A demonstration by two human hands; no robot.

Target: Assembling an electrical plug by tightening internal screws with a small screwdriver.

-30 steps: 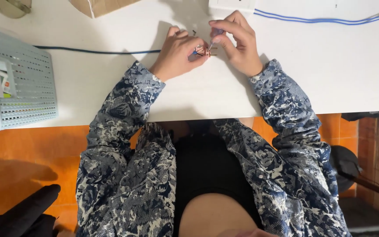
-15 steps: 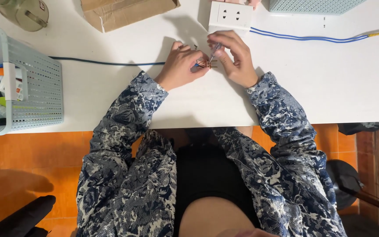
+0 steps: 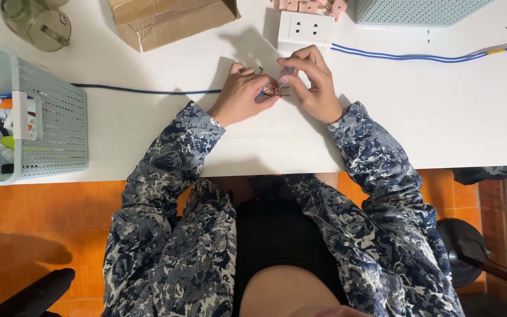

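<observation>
White tabletop (image 3: 441, 117) fills the upper part of the view, with orange floor tiles (image 3: 42, 223) showing below its near edge. Both hands meet near the middle of the table, wrists resting on the surface. The left hand (image 3: 239, 94) has its fingers curled in, thumb and forefinger pinched shut on the end of a thin dark blue cable (image 3: 142, 90) that runs off leftward across the table. At that end a small fan of bared coloured wires (image 3: 272, 91) sticks out between the two hands. The right hand (image 3: 312, 82) is bent over them, fingertips closed on the wires and on a small pale piece that is too tiny to make out. Just beyond the hands lies a white rectangular wall socket plate (image 3: 306, 28), and a light blue two-strand cable (image 3: 418, 56) trails off to the right from beside it. A crumpled brown cardboard box (image 3: 171, 20) sits further left, and a pale perforated plastic basket (image 3: 54, 117) of supplies stands at the left edge. The sleeves are a blue and white patterned fabric.
</observation>
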